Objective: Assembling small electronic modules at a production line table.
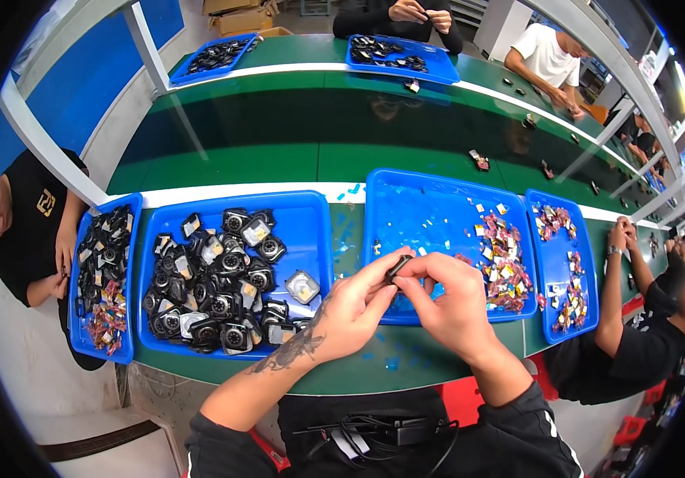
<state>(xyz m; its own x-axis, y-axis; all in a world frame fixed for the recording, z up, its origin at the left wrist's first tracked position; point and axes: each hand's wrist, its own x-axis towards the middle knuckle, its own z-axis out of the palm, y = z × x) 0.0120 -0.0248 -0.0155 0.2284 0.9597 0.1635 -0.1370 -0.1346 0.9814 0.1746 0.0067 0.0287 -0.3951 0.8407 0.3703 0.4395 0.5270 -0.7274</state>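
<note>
Between the fingertips of the left hand and right hand, a small black part is pinched above a blue tray, near its left edge, long axis slanting toward the far edge.

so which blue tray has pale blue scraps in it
The large tray behind the right hand: pale blue scraps litter its floor, and no other tray shows any.
</note>
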